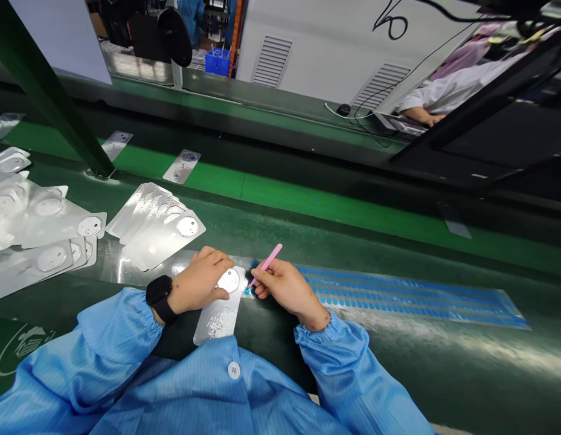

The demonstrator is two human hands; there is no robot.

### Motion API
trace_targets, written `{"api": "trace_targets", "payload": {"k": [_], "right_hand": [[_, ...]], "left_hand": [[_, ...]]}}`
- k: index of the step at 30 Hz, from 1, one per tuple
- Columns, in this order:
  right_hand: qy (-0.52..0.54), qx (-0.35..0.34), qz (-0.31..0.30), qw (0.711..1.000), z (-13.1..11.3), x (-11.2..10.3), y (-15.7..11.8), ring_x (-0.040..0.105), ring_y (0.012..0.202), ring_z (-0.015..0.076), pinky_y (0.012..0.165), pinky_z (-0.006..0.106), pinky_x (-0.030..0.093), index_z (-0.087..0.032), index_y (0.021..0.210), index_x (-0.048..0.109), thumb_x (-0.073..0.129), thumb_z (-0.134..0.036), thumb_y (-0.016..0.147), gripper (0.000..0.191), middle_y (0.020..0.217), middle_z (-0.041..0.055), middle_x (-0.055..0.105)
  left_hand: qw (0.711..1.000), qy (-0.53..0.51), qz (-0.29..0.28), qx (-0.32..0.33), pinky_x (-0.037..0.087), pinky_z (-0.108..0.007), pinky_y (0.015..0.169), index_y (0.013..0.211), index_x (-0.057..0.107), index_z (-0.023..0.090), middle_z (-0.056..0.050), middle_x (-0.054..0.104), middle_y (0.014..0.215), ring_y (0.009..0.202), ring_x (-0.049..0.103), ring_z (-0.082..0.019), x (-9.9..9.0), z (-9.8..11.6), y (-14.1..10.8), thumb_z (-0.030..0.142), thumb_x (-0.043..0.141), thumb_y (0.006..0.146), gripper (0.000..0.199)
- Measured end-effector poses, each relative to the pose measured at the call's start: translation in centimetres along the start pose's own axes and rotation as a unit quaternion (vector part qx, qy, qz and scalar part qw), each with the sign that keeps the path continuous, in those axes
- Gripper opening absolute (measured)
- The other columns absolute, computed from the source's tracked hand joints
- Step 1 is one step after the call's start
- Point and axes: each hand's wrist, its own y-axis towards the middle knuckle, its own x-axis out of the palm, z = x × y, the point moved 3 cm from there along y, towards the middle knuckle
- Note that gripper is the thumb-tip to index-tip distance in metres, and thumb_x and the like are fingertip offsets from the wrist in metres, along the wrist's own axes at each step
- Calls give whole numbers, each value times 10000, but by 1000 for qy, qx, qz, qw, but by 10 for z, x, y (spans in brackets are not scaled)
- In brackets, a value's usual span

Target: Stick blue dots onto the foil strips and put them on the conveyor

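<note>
One silver plate (223, 311) lies on the dark green table (479, 368) under the left hand (201, 281), thumb and fingers apart; the right hand (282, 287) grips one pair of pink tweezers (271, 258). One blue-dotted sheet (416, 299) lies rightward. Beyond, a green belt (280, 196) runs before a white vented panel (316, 42). Leftward, overlapping plates (169, 241), some cut off, defy counting; the tweezers' tips are too small to read.

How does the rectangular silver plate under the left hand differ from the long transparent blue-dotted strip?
The rectangular silver plate is short; the transparent blue-dotted strip is far longer.
The plate bears a white round patch; the strip carries rows of blue dots.
The left hand lies over the plate; most of the strip is uncovered.
Both look thin and flat.
</note>
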Motion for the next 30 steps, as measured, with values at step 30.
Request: {"api": "trace_targets", "payload": {"k": [30], "right_hand": [[-23, -12, 59, 998, -8, 21, 10, 571, 405, 109, 409, 197, 448, -166, 673, 572, 574, -240, 818, 163, 491, -14, 613]], "left_hand": [[998, 33, -41, -40, 384, -429, 896, 1086, 497, 197, -72, 550, 1163, 1123, 436, -272, 1, 5, -1, 314, 765, 720, 468]]}}
